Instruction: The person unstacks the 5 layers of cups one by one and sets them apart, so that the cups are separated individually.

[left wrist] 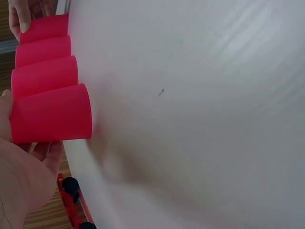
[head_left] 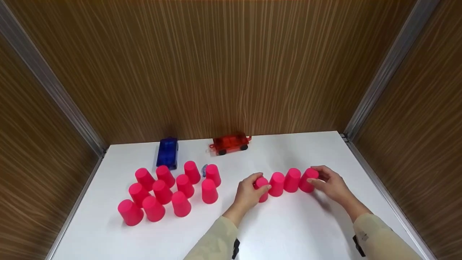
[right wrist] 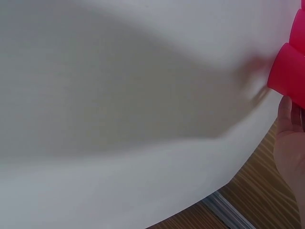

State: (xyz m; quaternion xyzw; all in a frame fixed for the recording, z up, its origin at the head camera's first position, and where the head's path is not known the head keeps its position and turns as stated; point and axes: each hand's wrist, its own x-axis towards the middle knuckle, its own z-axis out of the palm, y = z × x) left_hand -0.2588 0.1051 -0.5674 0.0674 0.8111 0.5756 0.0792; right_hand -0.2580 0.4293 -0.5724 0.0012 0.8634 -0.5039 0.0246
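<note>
A short row of upside-down pink cups stands side by side on the right half of the white table. At its left end, my left hand (head_left: pixel 248 191) grips one pink cup (left wrist: pixel 52 114) between thumb and fingers. My right hand (head_left: pixel 332 185) holds the pink cup (head_left: pixel 307 181) at the right end, with the thumb on its near side and fingers behind. Between the hands are two more cups, the left one (head_left: pixel 277 185) and the right one (head_left: pixel 292 180), close against their neighbours. The right wrist view shows only part of the held cup (right wrist: pixel 289 74) and hand.
Several more upside-down pink cups stand in loose rows at the left, one near cup (head_left: pixel 130 213) among them. Behind these lie a blue toy car (head_left: pixel 167 153) and a small grey-blue piece (head_left: pixel 204 170). A red toy wagon (head_left: pixel 230 143) sits by the wood-patterned back wall (head_left: pixel 223 72).
</note>
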